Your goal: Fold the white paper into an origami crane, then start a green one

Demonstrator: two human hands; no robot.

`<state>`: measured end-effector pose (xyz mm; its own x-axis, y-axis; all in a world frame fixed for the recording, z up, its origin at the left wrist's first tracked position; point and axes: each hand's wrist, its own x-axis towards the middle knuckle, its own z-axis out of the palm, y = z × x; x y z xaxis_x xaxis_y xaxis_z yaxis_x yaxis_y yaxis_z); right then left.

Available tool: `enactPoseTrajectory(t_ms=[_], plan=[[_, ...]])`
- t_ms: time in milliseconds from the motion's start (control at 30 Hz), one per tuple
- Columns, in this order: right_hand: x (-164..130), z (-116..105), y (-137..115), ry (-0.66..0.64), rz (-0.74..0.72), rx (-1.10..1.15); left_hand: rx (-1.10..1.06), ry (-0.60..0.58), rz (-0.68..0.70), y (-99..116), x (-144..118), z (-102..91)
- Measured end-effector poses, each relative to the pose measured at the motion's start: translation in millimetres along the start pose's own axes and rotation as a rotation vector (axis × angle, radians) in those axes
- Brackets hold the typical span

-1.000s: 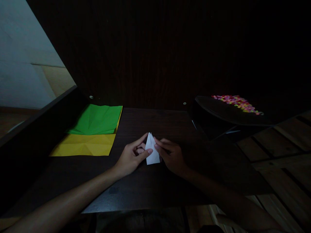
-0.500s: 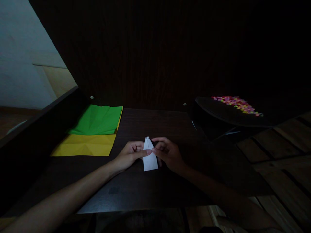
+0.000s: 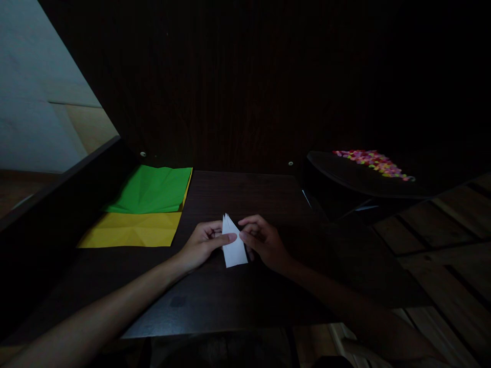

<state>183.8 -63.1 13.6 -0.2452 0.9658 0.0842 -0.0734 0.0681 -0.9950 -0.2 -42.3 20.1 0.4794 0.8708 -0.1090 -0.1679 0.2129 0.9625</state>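
one white paper [image 3: 235,251], tips [image 3: 226,220] forward

passage: tabletop [image 3: 245,191] beyond white paper [image 3: 235,254], also on its near side | blocked: upright panel [image 3: 230,92] behind, raised board [image 3: 76,189] left, dark object [image 3: 337,174] right

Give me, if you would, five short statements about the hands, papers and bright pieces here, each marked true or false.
1. The left hand has its thumb across the white folded paper. True.
2. The yellow sheet lies on top of the green sheet. False: the green sheet is on top.
3. The bright small pieces are right of the white folded paper. True.
4. The white folded paper's pointed end faces the person. False: it points away.
5. The right hand rests on the green sheet. False: it is at the white folded paper's right edge.
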Motion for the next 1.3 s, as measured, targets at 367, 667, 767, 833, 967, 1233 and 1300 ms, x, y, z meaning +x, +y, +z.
enactPoseTrajectory(t_ms=[367,667,767,833,967,1233,1300], plan=[[8,0,9,0.022,0.087,0.118,0.009,0.324,0.204,7,5,-6.5],[9,-5,4,-0.023,0.089,0.069,0.086,0.307,0.212,4,3,-6.8],[10,-10,-3,-0.029,0.058,-0.006,0.132,0.339,0.231,3,4,-11.2],[10,-14,-8,-0.010,0.037,-0.064,0.177,0.345,0.253,5,3,-12.9],[11,-22,-13,0.062,-0.014,-0.160,0.216,0.267,0.218,10,0,-11.9],[10,-26,-10,0.116,-0.094,-0.197,0.127,0.274,0.077,14,-1,-9.2],[11,-26,-9,0.103,-0.106,-0.206,0.136,0.277,0.076,14,-2,-9.3]])
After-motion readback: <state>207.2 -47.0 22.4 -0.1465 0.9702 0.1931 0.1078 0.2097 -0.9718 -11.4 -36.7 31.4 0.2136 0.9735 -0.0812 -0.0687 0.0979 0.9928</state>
